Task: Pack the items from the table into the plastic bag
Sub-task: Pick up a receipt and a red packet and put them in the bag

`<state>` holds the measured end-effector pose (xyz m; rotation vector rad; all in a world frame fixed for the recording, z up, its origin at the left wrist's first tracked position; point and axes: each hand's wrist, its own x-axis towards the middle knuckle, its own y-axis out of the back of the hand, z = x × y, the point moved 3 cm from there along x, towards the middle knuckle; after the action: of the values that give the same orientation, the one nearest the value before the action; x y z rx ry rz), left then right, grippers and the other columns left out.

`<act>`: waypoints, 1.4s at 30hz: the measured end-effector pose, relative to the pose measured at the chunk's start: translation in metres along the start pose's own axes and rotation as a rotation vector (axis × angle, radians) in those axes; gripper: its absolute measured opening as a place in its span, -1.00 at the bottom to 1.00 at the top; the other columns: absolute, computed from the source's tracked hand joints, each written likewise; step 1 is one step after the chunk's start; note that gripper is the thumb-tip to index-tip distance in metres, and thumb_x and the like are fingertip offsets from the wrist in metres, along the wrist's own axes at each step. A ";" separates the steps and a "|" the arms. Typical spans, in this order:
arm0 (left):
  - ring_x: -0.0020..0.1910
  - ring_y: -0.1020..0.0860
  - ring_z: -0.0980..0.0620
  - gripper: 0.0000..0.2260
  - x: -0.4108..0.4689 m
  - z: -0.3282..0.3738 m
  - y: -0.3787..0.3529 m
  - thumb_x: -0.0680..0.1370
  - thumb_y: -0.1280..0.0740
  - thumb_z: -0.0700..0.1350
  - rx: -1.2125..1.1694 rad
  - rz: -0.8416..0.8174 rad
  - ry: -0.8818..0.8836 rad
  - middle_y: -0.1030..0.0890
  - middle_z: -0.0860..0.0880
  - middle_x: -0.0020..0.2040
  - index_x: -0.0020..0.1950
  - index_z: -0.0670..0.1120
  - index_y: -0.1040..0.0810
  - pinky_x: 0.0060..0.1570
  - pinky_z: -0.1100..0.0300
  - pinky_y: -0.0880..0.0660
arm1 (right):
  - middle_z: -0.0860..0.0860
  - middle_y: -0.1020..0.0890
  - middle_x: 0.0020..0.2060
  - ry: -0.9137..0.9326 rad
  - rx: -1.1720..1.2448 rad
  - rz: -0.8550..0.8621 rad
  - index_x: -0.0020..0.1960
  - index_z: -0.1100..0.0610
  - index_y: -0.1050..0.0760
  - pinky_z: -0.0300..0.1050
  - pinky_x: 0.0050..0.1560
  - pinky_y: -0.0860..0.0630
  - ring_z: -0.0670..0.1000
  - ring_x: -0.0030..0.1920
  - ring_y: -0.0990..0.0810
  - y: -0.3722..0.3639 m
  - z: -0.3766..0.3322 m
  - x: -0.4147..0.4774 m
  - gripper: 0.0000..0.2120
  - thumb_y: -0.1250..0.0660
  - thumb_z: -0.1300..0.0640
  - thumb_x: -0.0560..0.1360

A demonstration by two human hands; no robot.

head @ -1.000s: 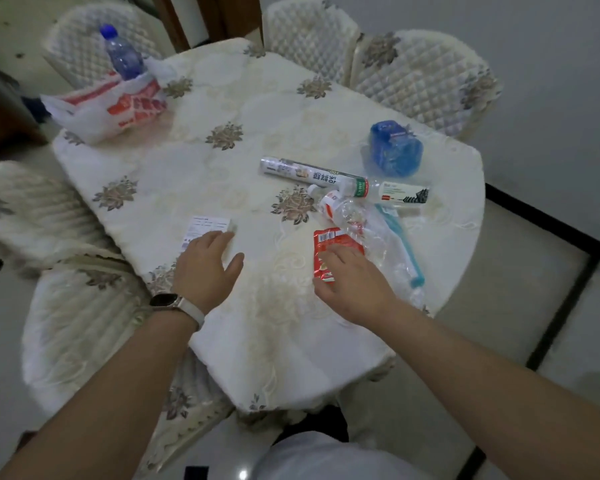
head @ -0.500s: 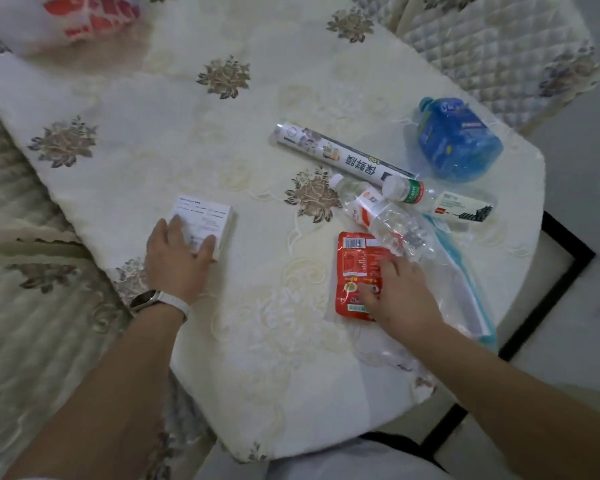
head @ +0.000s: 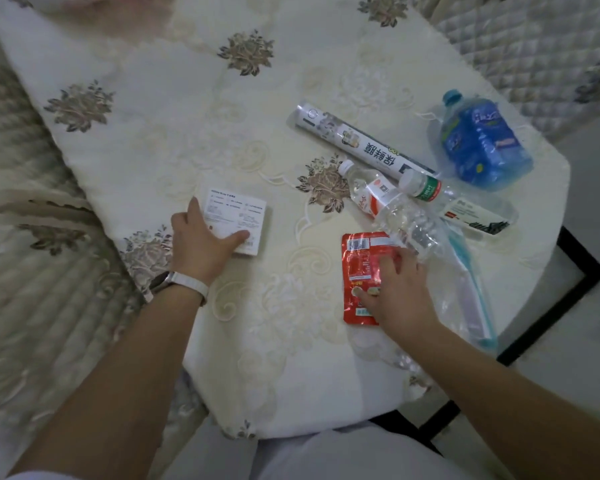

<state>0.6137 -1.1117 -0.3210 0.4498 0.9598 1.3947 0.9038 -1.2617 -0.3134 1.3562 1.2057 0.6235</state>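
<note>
My left hand (head: 201,247) grips a small white box (head: 243,216) near the table's left edge, with the thumb on top and the fingers at its left side. My right hand (head: 400,292) rests with bent fingertips on a flat red packet (head: 359,268). Under and right of that hand lies a clear plastic bag with a blue zip strip (head: 471,282). Beyond it lie a water bottle with a red label (head: 374,197), a bottle with a green band (head: 430,190), a cling-film roll (head: 357,142) and a blue bottle (head: 482,143).
The table (head: 173,140) wears a cream embroidered cloth and its rounded edge runs close to my body. Covered chairs stand at the left (head: 31,289) and at the back right (head: 534,46). The floor drops away to the right.
The view has moved closer and downward. My left hand has closed round the white box. My right hand stays on the red packet, its fingers more bent. The red-and-white bag left the view.
</note>
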 end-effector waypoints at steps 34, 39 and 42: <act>-0.06 -0.66 0.12 -0.72 -0.297 0.020 0.007 0.51 -0.45 -0.17 -0.526 0.416 0.312 -0.67 0.06 0.00 0.18 -0.03 -0.53 -0.09 0.09 -0.64 | 0.07 -0.64 -0.14 0.131 0.647 -0.681 0.03 0.11 -0.46 -0.01 -0.15 -0.61 0.08 -0.17 -0.66 0.015 -0.019 -0.022 -0.93 -0.23 0.19 0.57; -0.10 -0.64 0.23 -0.72 -0.320 0.010 0.020 0.53 -0.43 -0.18 -0.574 0.489 0.340 -0.64 0.07 0.02 0.19 -0.01 -0.49 -0.26 0.34 -0.58 | 0.09 -0.66 -0.09 0.156 0.779 -0.735 0.13 0.09 -0.43 -0.04 -0.20 -0.61 0.09 -0.19 -0.69 0.014 -0.038 -0.034 -0.87 -0.22 0.15 0.58; -0.16 -0.61 0.31 -0.74 -0.334 -0.001 0.030 0.53 -0.43 -0.17 -0.576 0.540 0.360 -0.63 0.12 0.01 0.18 -0.02 -0.49 -0.32 0.44 -0.52 | 0.09 -0.70 -0.10 0.150 0.938 -0.807 0.14 0.10 -0.47 -0.01 -0.21 -0.64 0.08 -0.22 -0.72 0.016 -0.054 -0.049 -0.84 -0.32 0.17 0.56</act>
<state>0.6285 -1.4235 -0.1989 0.0096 0.6852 2.2089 0.8435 -1.2813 -0.2739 1.3678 2.1319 -0.5004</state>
